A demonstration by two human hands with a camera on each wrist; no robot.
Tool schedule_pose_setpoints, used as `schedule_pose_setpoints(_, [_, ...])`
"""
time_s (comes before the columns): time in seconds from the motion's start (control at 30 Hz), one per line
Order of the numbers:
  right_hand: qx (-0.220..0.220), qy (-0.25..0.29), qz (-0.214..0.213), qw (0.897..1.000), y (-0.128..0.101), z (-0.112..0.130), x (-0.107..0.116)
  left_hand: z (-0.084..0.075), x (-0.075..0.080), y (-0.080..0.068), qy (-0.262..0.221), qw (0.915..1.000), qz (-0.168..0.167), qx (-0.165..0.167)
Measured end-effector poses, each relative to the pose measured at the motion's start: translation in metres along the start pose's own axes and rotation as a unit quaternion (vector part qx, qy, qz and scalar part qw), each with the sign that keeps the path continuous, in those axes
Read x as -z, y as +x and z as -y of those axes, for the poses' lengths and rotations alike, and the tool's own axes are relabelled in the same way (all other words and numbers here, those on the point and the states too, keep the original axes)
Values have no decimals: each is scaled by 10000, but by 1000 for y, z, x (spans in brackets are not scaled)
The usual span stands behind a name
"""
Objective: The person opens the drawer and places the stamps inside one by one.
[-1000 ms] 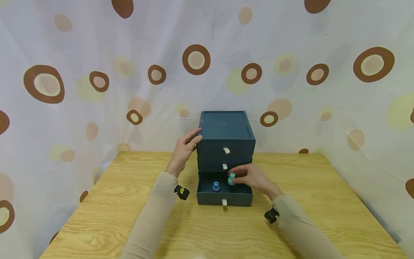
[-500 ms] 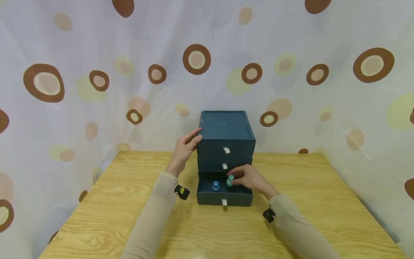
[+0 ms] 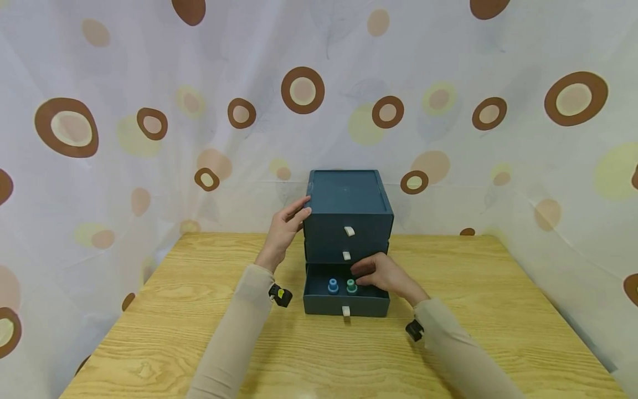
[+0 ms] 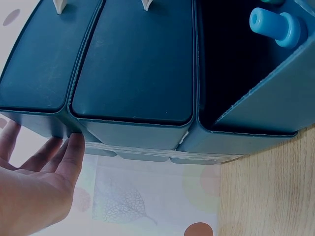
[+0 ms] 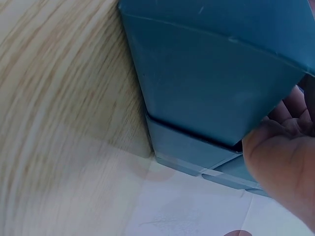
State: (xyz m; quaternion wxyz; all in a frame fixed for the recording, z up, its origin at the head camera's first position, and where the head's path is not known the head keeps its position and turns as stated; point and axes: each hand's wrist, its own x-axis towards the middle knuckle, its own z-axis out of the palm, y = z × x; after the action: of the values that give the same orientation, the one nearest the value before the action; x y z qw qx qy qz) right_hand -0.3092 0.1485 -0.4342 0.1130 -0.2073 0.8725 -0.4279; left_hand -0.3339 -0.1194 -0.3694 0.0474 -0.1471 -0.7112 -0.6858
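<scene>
A dark blue drawer cabinet (image 3: 347, 238) stands on the table, its bottom drawer (image 3: 319, 305) pulled out. Inside that drawer, a small blue stepped cylinder (image 3: 333, 286) with a hollow top stands upright beside a similar green stepped cylinder (image 3: 351, 286). My right hand (image 3: 386, 274) reaches over the drawer's right side; its thumb and fingers are spread just behind and right of the green cylinder, which they no longer pinch. In the right wrist view the drawer wall hides the fingertips. My left hand (image 4: 42, 182) rests its fingertips on the cabinet's upper left side.
The two upper drawers are closed, each with a white pull tab (image 3: 349, 231). A wooden table (image 3: 239, 244) lies under the cabinet. Behind it hangs a pale curtain (image 3: 269, 149) patterned with brown rings. A small black camera (image 3: 281, 296) is strapped to the left wrist.
The green cylinder has gone from tilted in my right fingers to upright on the drawer floor, slightly left and lower. My right fingers have let go of it. My left hand stays put.
</scene>
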Motion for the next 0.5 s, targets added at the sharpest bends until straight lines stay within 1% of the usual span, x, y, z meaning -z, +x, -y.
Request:
schedule_pose_setpoints(0.13, [38, -37, 26, 10000, 0, -2, 2, 0, 0, 0, -22, 10000, 7, -18])
schedule_pose_setpoints(0.3, [312, -22, -30, 9995, -5, -6, 3, 0, -1, -1, -24, 10000, 20, -14])
schedule_pose_setpoints(0.5, [605, 260, -111, 9978, -14, -6, 4, -1, 0, -1, -31, 10000, 32, -43])
